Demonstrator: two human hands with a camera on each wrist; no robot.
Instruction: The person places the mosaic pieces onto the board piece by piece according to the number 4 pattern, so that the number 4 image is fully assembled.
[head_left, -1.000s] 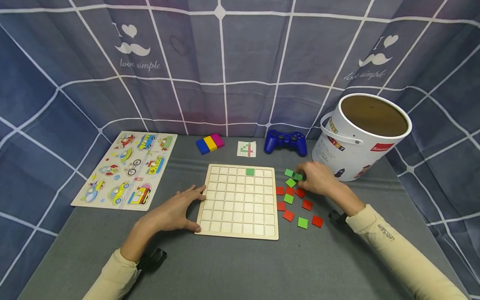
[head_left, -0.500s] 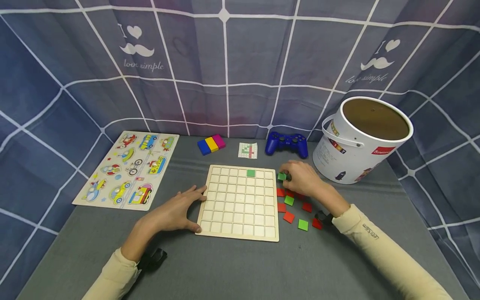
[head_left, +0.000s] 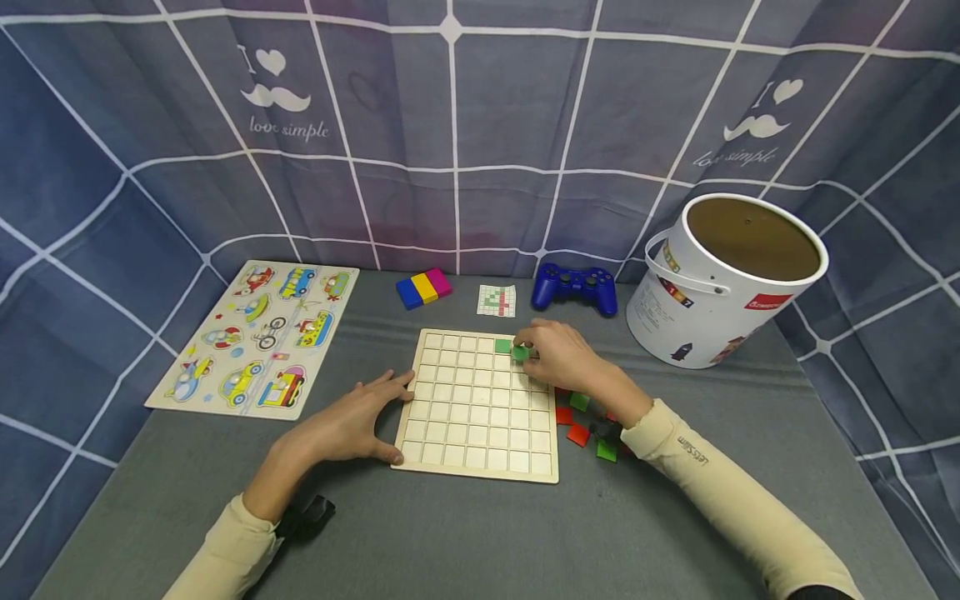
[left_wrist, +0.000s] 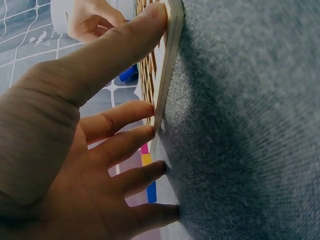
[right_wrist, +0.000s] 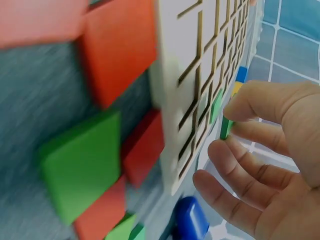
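Observation:
A pale wooden grid board point(head_left: 465, 408) lies on the grey cloth in front of me. My left hand point(head_left: 347, 423) rests at its left edge, fingers spread, thumb at the near corner. Over the far right part of the board, my right hand point(head_left: 564, 358) pinches a green square tile point(head_left: 520, 353) between thumb and forefinger. In the right wrist view that tile point(right_wrist: 226, 128) is held on edge, close over the grid. Another green tile point(head_left: 502, 345) sits in a cell of the far row, just left of the held one.
Loose red tiles point(head_left: 577, 434) and green tiles point(head_left: 606, 451) lie right of the board, partly under my right forearm. Behind are a coloured block strip point(head_left: 423, 288), a pattern card point(head_left: 496, 301) and a blue game controller point(head_left: 574, 289). A picture puzzle board point(head_left: 251, 354) lies left; a white bucket point(head_left: 675, 325) stands right.
My right hand has picked up a green tile from the loose pile and carried it left over the board's far row. The left hand stays at the board's edge.

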